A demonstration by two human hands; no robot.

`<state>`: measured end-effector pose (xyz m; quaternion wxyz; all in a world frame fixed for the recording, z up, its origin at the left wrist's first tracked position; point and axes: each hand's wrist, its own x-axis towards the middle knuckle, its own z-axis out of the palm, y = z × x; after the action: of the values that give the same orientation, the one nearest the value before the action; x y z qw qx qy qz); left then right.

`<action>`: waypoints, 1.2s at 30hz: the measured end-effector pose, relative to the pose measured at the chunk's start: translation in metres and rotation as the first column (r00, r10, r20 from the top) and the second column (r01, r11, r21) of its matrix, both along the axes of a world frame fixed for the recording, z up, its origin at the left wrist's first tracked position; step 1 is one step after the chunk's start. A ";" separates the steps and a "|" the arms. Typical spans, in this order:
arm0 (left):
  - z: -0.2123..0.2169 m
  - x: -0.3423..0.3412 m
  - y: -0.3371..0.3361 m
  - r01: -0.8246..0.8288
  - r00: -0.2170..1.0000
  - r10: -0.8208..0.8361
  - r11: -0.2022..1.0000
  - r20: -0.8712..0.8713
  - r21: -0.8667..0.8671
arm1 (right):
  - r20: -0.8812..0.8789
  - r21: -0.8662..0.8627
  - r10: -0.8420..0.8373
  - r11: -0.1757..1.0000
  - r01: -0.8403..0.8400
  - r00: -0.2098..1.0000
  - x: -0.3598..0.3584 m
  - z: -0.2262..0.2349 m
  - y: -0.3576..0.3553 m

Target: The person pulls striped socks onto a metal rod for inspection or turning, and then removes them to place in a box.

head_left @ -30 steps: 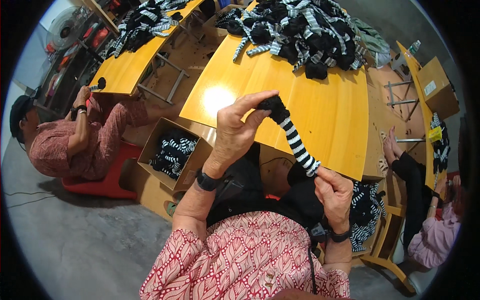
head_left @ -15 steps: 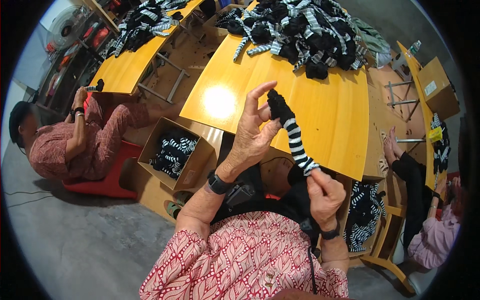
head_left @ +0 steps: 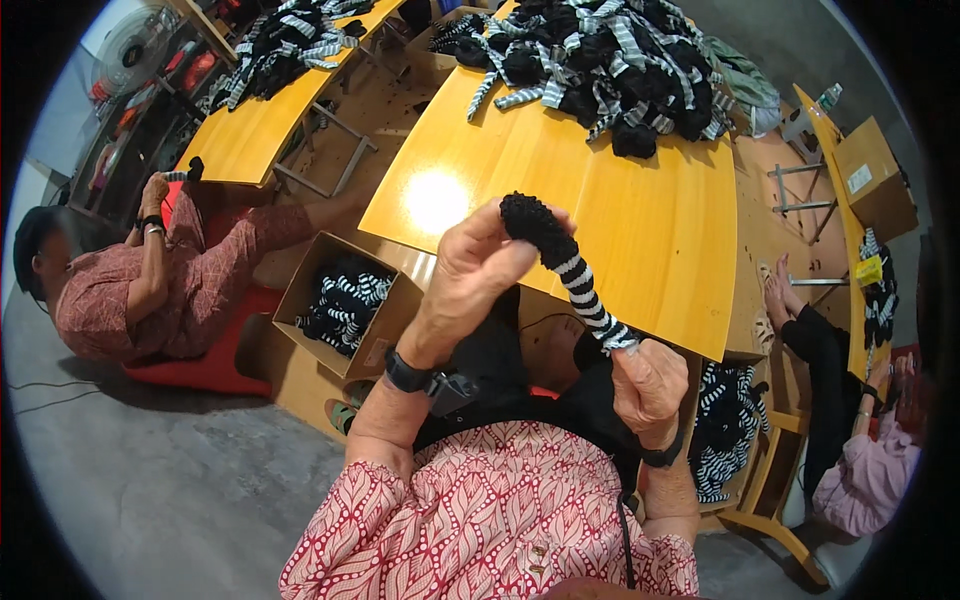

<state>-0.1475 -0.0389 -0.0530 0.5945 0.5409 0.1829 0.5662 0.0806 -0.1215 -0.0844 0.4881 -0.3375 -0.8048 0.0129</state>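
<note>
Between my two hands stretches a narrow black-and-white striped knit tube with a fuzzy black end, like a soft toy's limb. My left hand grips the black end, thumb in front and fingers behind it, partly hidden. My right hand pinches the striped lower end, where some pale material shows at the fingertips. The piece slants down from left to right, over the near edge of the yellow table.
A heap of black pieces with striped strips covers the table's far part. Cardboard boxes of striped pieces stand left and right of me. One person sits at left holding a similar piece; another sits at right.
My left hand has shifted slightly left and lower, its raised index finger now curled around the black end. That end looks fuller and bends left. My right hand keeps its pinch.
</note>
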 end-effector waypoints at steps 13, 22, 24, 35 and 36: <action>0.000 0.001 0.011 -0.150 0.984 0.136 0.980 0.114 0.129 | -0.171 -0.234 0.003 0.971 -0.044 0.985 0.007 0.009 -0.025; -0.005 0.010 0.010 -0.224 0.927 0.279 0.948 -0.250 0.226 | -0.331 -0.578 -0.166 0.814 -0.060 0.929 0.008 0.018 -0.038; -0.002 0.014 0.006 -0.308 0.857 0.418 0.884 -0.301 0.351 | -0.383 -0.671 -0.199 0.731 -0.124 0.902 0.012 0.021 -0.039; -0.025 0.028 0.008 -0.336 0.656 0.640 0.723 -0.401 0.604 | -0.576 -0.739 -0.323 0.599 -0.309 0.751 0.003 0.018 -0.031; -0.023 0.032 0.005 -0.362 0.709 0.581 0.786 -0.400 0.501 | -0.489 -0.753 -0.335 0.628 -0.196 0.805 -0.001 0.020 -0.033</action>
<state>-0.1157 -0.0335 -0.0761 0.2318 0.7153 0.3604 0.5521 0.0791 -0.1545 -0.0645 0.5183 -0.5246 -0.5118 0.4408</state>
